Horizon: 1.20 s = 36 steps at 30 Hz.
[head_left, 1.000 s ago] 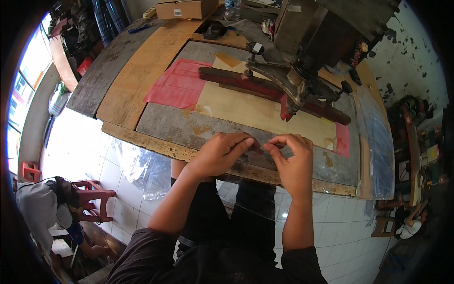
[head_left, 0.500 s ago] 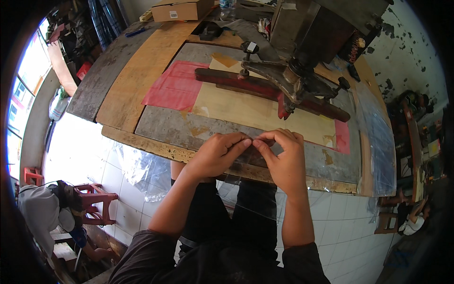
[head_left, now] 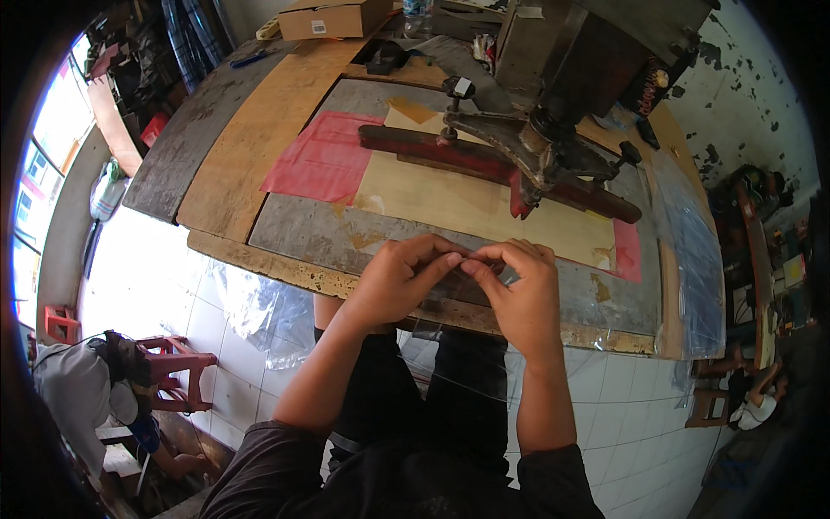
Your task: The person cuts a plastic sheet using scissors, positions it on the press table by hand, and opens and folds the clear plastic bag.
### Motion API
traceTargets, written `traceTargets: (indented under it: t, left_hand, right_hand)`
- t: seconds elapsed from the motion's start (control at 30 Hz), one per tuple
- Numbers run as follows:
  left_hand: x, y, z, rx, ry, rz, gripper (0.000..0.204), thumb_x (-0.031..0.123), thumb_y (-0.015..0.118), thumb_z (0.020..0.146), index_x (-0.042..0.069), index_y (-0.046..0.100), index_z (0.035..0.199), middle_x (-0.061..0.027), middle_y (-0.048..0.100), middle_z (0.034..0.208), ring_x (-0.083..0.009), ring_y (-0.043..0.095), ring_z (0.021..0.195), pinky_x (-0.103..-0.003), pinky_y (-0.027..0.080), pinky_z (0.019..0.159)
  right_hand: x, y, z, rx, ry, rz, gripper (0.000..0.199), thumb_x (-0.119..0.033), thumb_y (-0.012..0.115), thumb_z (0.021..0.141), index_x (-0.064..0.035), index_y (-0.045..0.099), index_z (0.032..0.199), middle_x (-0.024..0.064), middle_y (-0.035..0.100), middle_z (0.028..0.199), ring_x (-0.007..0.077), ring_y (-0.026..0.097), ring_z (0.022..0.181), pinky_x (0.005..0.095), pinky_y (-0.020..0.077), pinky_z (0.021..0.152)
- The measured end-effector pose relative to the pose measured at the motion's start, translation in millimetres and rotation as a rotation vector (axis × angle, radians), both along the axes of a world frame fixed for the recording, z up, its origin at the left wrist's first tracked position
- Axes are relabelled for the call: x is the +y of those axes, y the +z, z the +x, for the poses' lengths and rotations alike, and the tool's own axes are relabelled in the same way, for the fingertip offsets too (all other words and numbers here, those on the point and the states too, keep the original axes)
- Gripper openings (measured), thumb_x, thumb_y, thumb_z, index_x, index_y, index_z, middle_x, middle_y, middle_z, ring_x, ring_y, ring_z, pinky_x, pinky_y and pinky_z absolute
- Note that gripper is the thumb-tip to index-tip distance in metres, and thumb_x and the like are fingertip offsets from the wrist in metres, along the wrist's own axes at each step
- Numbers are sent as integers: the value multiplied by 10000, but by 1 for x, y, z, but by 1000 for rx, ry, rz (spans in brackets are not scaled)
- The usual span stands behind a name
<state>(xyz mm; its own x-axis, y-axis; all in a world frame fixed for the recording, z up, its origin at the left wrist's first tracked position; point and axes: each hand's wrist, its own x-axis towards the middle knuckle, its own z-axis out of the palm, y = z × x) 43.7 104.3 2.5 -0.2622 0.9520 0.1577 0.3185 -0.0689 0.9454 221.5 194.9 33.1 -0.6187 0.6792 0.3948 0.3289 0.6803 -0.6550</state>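
Observation:
My left hand (head_left: 407, 278) and my right hand (head_left: 517, 298) meet over the near edge of the worktable, fingertips almost touching. Both pinch thumb against forefinger on what looks like the edge of a clear plastic sheet (head_left: 451, 304). Its see-through body hangs below the hands over my lap, and its outline is hard to follow. Just beyond the hands lies a pale yellow board (head_left: 432, 201) on a grey metal plate (head_left: 303, 227). Pink sheeting (head_left: 322, 157) covers the board's left end. A dark red press bar (head_left: 471, 162) spans above the board.
The press head (head_left: 596, 60) rises at the back right. Clear plastic sheets (head_left: 692, 259) lie along the table's right side, and crumpled clear plastic (head_left: 268, 316) hangs at the front left. A cardboard box (head_left: 320, 21) stands at the back. Another person (head_left: 73, 389) sits by a red stool (head_left: 181, 372).
My hands stay over the table's near edge; the pinching fingers have shifted only slightly. The press and board have not moved.

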Motion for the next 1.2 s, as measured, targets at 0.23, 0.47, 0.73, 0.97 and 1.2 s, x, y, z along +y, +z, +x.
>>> traceTargets:
  t: [0.23,0.47,0.73,0.97,1.2]
  left_hand:
    - [0,-5,-1,30,42,-30,214,191,705,1033,-11,766,1063,-102,787,832,-110,729,766,-283,552,712]
    - [-1,-4,0,37,53,-21,227,210,713,1031,-12,762,1034,-84,766,773,-81,682,696,-274,521,661]
    - [-1,-1,-1,60,53,-28,233,222,716,1029,-6,763,1042,-78,744,728,-72,645,649,-275,497,628]
    - [1,0,0,63,49,-36,233,218,717,1028,-10,765,1028,-90,764,780,-85,655,658,-278,510,643]
    - [1,-10,1,-323,58,60,216,150,657,1071,-58,715,1072,-115,800,877,-158,760,815,-287,580,782]
  right_hand:
    - [-1,1,1,-16,-2,1,188,-234,851,878,-76,764,930,23,747,889,193,660,801,359,397,957]
    - [0,-1,1,-9,-10,27,196,-245,851,878,-77,765,931,20,751,892,191,660,793,359,397,958]
    - [1,-2,1,-28,5,5,187,-245,844,887,-82,766,936,11,754,898,184,659,803,367,393,958]
    - [1,-2,3,-22,-4,19,183,-237,849,879,-83,760,922,9,753,896,192,650,795,365,394,942]
    - [3,20,53,-103,-17,32,491,-187,878,834,-118,677,1277,45,743,1036,241,687,1006,414,434,1038]
